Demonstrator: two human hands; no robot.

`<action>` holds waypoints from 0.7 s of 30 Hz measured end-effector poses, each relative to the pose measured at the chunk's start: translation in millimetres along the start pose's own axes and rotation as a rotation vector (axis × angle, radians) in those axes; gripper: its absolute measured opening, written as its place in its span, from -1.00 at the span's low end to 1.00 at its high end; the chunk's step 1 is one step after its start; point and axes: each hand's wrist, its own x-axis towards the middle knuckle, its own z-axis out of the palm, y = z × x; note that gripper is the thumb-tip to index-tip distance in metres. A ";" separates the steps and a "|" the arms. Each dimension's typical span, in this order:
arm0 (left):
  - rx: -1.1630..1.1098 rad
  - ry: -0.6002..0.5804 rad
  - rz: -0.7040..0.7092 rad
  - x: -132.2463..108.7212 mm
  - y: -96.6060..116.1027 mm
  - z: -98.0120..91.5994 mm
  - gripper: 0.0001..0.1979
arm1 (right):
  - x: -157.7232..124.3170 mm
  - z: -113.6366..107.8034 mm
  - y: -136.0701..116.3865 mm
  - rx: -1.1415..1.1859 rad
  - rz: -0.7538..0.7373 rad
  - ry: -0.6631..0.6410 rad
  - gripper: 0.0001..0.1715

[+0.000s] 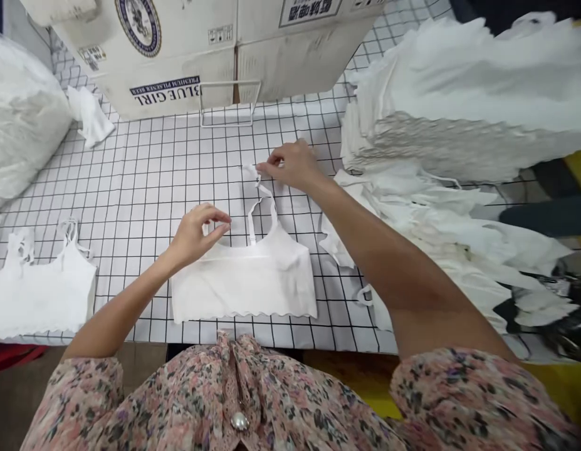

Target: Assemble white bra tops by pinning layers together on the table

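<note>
A white crop top point(252, 279) with thin straps lies flat on the black-grid white table point(144, 175) in front of me. My left hand point(196, 233) hovers over its left shoulder, thumb and fingers pinched together; whether they hold the left strap is unclear. My right hand point(293, 164) is farther back, pinching the end of the right strap point(266, 194) and stretching it away from the top.
A second white top point(41, 291) lies at the table's left edge. A tall heap of white garments point(450, 125) fills the right side. A cardboard box point(215, 50) stands at the back, a plastic bag point(17, 113) at the far left.
</note>
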 end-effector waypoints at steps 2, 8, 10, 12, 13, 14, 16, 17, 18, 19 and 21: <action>-0.023 -0.022 -0.073 26.4 0.4 4.5 -0.94 | 11.8 11.6 -16.0 -0.063 0.012 -0.045 -0.61; -0.190 -0.008 -0.273 73.9 1.3 12.8 -0.89 | 22.4 8.6 -35.4 0.241 0.034 -0.015 -0.68; -0.295 -0.018 -0.331 84.0 4.4 21.8 -0.85 | 19.3 -6.4 -29.9 0.489 0.043 0.066 -0.64; -0.420 -0.081 -0.399 92.4 10.4 36.8 -0.80 | 16.0 -24.5 -22.6 0.653 0.053 0.154 -0.56; -0.482 -0.131 -0.429 95.6 14.4 46.2 -0.79 | 14.4 -33.5 -19.0 0.688 0.061 0.187 -0.51; -0.535 -0.184 -0.449 97.8 18.9 56.4 -0.77 | 12.6 -41.8 -15.5 0.697 0.068 0.211 -0.47; -0.599 -0.267 -0.462 98.7 28.1 77.1 -0.76 | 7.0 -55.6 -8.6 0.676 0.087 0.231 -0.47; -0.610 -0.282 -0.462 97.6 32.1 86.6 -0.80 | 2.5 -60.8 -4.8 0.654 0.095 0.235 -0.49; -0.615 -0.282 -0.460 95.7 35.5 95.1 -0.85 | -3.6 -64.9 -0.8 0.628 0.104 0.248 -0.51; -0.618 -0.275 -0.458 93.2 37.8 102.1 -0.91 | -11.5 -68.0 3.6 0.585 0.097 0.274 -0.53; -0.605 -0.271 -0.443 87.5 39.7 111.6 -0.84 | -31.9 -71.1 12.1 0.445 -0.007 0.292 -0.55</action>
